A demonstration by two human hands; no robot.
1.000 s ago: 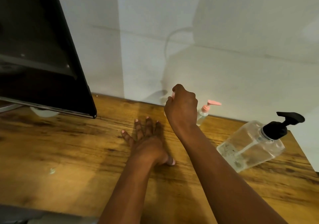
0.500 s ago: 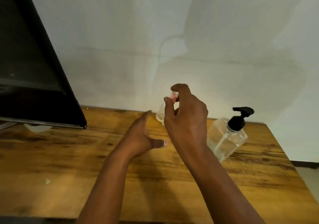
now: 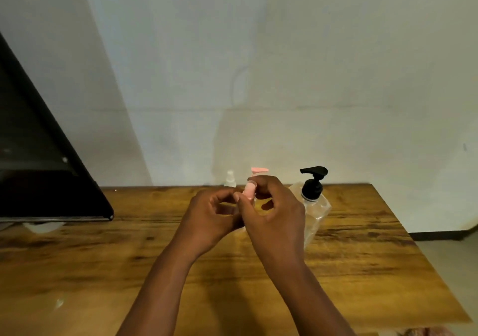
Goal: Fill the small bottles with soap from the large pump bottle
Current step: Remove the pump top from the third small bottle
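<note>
Together, left hand (image 3: 214,215) and right hand (image 3: 271,211) pinch small bottle (image 3: 249,190).

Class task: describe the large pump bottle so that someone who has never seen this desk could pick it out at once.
Find the wooden table against the pale wall. Near its back edge, just right of the hands, stands the large pump bottle. It alone has a black pump head and a big clear body.

no text, label, brand, number or sign can be read anywhere. the large clear plastic bottle with a black pump (image 3: 314,206) shows a bare wall with no print, the small clear bottle with a pink pump top (image 3: 250,190) is too blurred to tell, and the dark flat screen (image 3: 38,154) at the left shows no writing.
</note>
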